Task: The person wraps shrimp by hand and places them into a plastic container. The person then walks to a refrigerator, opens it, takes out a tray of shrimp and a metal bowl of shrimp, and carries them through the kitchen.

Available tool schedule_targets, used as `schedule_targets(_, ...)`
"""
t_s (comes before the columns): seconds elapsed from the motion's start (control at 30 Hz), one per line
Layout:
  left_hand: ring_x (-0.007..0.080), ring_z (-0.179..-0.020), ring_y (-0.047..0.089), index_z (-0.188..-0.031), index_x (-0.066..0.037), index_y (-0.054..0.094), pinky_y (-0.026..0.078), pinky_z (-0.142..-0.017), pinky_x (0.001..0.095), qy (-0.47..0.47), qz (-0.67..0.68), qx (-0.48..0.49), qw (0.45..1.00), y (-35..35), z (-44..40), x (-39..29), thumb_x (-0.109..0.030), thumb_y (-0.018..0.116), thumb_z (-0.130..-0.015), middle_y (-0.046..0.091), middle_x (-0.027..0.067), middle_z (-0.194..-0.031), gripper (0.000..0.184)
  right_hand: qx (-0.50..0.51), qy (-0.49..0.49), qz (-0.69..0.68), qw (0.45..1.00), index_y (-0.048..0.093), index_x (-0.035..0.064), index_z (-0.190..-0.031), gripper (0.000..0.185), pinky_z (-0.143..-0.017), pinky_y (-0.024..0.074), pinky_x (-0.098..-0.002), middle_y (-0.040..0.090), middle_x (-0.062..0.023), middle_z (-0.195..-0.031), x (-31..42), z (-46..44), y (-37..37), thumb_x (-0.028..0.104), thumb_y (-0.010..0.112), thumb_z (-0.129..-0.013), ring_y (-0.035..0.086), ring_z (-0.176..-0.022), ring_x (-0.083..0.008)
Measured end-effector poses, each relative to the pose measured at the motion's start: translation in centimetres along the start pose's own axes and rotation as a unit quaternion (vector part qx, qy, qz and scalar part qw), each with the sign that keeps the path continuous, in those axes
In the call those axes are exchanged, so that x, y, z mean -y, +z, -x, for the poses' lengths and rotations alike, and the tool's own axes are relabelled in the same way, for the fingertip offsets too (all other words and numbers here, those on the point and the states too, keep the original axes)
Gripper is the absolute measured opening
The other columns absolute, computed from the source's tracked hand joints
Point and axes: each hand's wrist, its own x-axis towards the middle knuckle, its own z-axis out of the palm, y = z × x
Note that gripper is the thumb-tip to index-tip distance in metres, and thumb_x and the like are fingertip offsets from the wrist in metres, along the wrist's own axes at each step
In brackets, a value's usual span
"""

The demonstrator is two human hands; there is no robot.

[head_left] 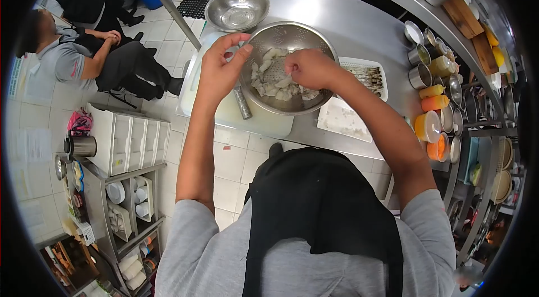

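Right hand [311, 69]: inside the bowl [323, 41], fingers curled in; I can't tell if it has hold of a bit.
Left hand [222, 67]: by the bowl's left rim, thumb and fingers apart, nothing seen between them.
Pale bits [281, 92]: in the bowl, left of the right hand and below it, toward the person; the right hand is nearer. The bent heap has no clear long way.
Tray [355, 63]: right of the bowl, with grey shrimp [369, 81].
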Motion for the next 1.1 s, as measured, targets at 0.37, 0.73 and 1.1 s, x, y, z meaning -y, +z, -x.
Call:
schedule_targets(0.37,0.0145,-0.103,0.066,-0.124,-0.005,0.076,0.054,-0.084,0.0297,0.032,0.042,-0.060,0.997,0.8,0.0,0.8,-0.022,0.077,-0.099,0.072,0.0097,-0.113,0.030,0.001,0.079,-0.143,0.987,0.065,0.0082,-0.142,0.052,-0.103,0.0567,-0.0407,0.070,-0.0184,-0.131,-1.0,-0.2,-5.2,0.022,0.074,-0.093,0.070,-0.113,-0.0284)
schedule_targets(0.73,0.0127,-0.096,0.063,-0.148,0.002,0.057,0.051,-0.082,0.0267,-0.103,0.051,-0.006,0.993,1.9,2.2,2.6,-0.023,0.077,-0.099,0.066,0.0128,-0.130,0.058,0.052,0.094,-0.116,0.987,0.070,0.0046,-0.126,0.048,-0.085,0.0605,-0.0464,0.073,-0.0174,-0.117,0.0,-1.2,-0.1,0.013,0.082,-0.080,0.073,-0.106,-0.0291)
schedule_targets(1.1,0.0149,-0.106,0.065,-0.149,0.003,0.056,0.051,-0.089,0.0270,-0.120,0.097,-0.019,0.988,1.2,2.6,4.1,-0.026,0.073,-0.102,0.068,0.0149,-0.132,0.057,-0.018,0.010,-0.059,0.998,0.066,0.0062,-0.140,0.055,-0.098,0.0578,-0.0392,0.070,-0.0165,-0.133,1.6,-3.6,-3.5,0.024,0.078,-0.090,0.069,-0.118,-0.0270)
